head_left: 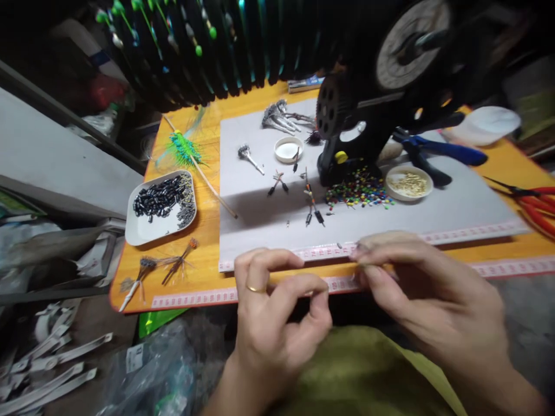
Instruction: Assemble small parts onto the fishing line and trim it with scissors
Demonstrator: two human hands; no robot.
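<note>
My left hand (277,306), with a ring on one finger, is curled at the table's near edge, thumb and forefinger pinched together on something too thin to make out. My right hand (416,283) is just to its right, its fingers pressed together in a pinch over the measuring tape (195,299) along the table edge. Whatever runs between the two pinches is too fine to name. Beyond the hands lies a grey mat (433,214) with several small dark fishing-fly pieces (311,202) and a scatter of coloured beads (358,190).
A white square tray (143,231) of black tubes sits at left. A black vise-like tool (368,115), blue pliers (442,151), red pliers (537,205), a small white lid (288,149), a dish of gold bits (409,184) and a green feathered stick (191,156) surround the mat.
</note>
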